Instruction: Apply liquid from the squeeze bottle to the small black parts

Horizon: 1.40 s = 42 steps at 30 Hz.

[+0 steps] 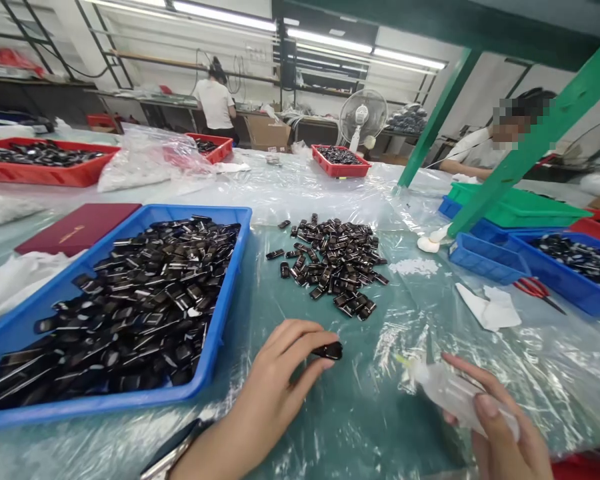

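Observation:
My left hand [285, 373] pinches a small glossy black piece [329, 351] between thumb and fingers, a little above the plastic-covered table. Lower right, my right hand [500, 420] is closed around a translucent white squeeze bottle [455, 393]. Its narrow yellowish tip points left, towards the piece but apart from it. Beyond my hands lies a loose pile of similar black pieces [337, 257] with shiny strips. To the left of my left hand, a large blue tray [213, 353] holds a heap of larger-looking black pieces.
A dark red box [80, 228] lies behind the blue tray. On the right are a small blue bin [487, 257], red-handled scissors [533, 287], a white tissue [490, 310] and a green post [535, 127]. Red trays [340, 167] stand farther back. Two people work in the background.

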Available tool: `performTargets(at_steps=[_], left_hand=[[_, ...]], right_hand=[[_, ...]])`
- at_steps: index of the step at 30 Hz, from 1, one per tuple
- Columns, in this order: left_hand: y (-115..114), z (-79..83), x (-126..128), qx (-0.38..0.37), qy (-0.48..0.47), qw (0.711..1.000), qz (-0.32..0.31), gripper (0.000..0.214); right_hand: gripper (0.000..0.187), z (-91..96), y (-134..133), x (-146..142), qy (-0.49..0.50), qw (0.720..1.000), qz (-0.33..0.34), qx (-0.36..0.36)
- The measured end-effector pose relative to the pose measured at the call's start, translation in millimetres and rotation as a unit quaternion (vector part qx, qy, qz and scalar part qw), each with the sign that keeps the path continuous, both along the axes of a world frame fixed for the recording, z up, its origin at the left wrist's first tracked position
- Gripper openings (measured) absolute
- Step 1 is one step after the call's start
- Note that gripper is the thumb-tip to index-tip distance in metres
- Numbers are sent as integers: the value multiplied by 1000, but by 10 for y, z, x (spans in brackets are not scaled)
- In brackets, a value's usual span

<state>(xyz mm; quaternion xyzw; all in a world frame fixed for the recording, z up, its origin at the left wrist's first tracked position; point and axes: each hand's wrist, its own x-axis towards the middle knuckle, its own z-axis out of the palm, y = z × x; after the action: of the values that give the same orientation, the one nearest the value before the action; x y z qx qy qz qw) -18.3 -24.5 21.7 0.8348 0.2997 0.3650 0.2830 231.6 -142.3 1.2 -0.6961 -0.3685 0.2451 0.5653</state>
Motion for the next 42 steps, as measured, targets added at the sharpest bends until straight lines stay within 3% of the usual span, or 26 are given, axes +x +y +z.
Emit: performTargets(at_steps=[4,9,13,16,19,22,26,32,35,38,42], left_hand=[[5,-21,9,-21,-3,1000,13,22],[-33,-18,22,-37,-2,999,11,21],[-40,-45,19,-48,0,998,27,21],[-56,-74,28,-49,1,999,3,21],[-87,-98,40,-49,17,998,-25,22],[-108,-115,36,-41,29,998,-43,22],[-110,-115,21,-21,38,997,-70,24],[-125,-101,40,-22,45,996,-69,22],[-135,-118,53,-1,30,997,-75,23],[-139,-120,59,19,35,996,-83,24],[-155,-108,75,35,60,993,-93,21]], right_hand=[[47,49,298,343,-66,992,109,-9],[45,17,731,401,-123,983,137,-9],[53,-64,701,437,-176,971,162,-22],[58,-32,736,706,-226,959,168,-41],[29,66,1079,1087,-293,943,143,-72],[28,136,1575,1346,-351,922,122,-107],[29,127,2000,1335,-398,895,148,-136],[29,60,2083,1090,-427,879,170,-127],[28,238,2007,1035,-420,894,134,-86],[22,652,1785,900,-402,913,68,-7],[24,1163,1384,287,-385,914,41,120]])
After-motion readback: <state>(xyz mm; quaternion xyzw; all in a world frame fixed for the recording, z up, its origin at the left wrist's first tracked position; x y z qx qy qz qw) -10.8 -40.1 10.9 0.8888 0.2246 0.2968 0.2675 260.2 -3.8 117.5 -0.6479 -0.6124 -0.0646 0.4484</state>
